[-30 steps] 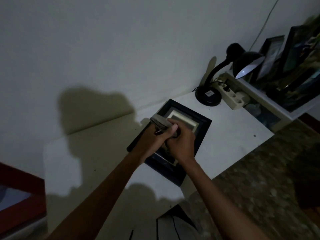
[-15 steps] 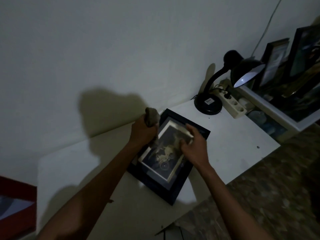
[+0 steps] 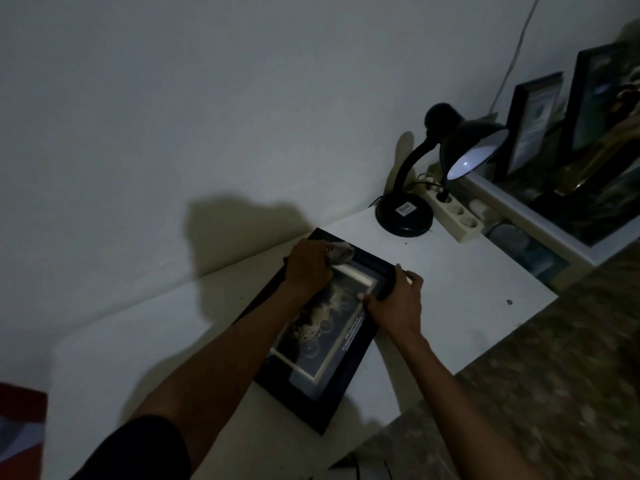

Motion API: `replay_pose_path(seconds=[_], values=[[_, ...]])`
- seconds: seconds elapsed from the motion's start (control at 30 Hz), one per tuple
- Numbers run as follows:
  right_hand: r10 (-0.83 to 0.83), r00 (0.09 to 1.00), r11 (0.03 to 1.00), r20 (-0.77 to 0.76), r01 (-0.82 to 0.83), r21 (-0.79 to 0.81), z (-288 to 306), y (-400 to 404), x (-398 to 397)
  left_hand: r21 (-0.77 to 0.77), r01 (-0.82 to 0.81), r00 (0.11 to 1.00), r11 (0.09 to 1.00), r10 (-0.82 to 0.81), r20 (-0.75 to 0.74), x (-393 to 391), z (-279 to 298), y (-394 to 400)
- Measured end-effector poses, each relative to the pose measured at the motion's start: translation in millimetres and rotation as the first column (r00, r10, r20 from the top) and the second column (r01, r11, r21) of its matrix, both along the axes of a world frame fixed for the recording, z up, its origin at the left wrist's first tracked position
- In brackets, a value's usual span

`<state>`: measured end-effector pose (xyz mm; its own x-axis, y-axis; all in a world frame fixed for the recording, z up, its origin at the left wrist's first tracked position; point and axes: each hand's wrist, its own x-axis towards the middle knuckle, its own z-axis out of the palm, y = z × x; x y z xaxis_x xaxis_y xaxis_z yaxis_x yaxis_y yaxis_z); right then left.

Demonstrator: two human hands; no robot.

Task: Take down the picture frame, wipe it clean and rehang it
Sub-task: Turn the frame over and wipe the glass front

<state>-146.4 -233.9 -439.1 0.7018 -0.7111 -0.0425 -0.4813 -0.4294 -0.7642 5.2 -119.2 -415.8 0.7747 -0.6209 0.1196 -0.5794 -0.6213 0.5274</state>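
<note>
Head view: left hand (image 3: 308,268) presses cloth (image 3: 341,252) on picture frame (image 3: 322,386).

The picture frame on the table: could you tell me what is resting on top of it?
On the picture frame, the left hand presses a cloth at its far corner; the right hand grips its right edge. The glass beneath the left arm is hidden.

White flat-topped table (image 3: 450,282) against wall, carrying black-framed picture (image 3: 343,372) lying flat, black gooseneck desk lamp (image 3: 404,216), beige power strip (image 3: 457,213) beside lamp base
</note>
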Motion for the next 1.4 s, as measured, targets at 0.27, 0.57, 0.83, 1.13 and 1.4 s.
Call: replay_pose_path(seconds=[0.27, 0.57, 0.83, 1.13, 1.4], values=[[0.009, 1.000, 0.999, 0.029, -0.008, -0.040, -2, -5, -1, 0.067, 0.220, 0.960, 0.973, -0.228, 0.164, -19, -6, 19], [0.012, 0.997, 0.999, 0.081, -0.008, -0.053, -5, -8, -6, 0.121, 0.012, 0.938, 0.993, -0.053, 0.342, 4, 0, 24], [0.041, 0.999, 0.999, 0.026, -0.040, -0.035, -7, -11, 0, 0.148, -0.020, 0.964, 0.989, -0.020, 0.267, 11, -13, 1], [0.040, 0.999, 0.999, 0.022, -0.040, -0.015, -8, -13, 0, 0.273, 0.132, 0.942, 0.953, -0.206, 0.264, -4, -19, 21], [0.067, 0.998, 0.997, 0.008, -0.067, -0.035, -3, -12, -2, 0.135, -0.087, 0.943, 0.987, 0.038, 0.331, 10, -13, 16]])
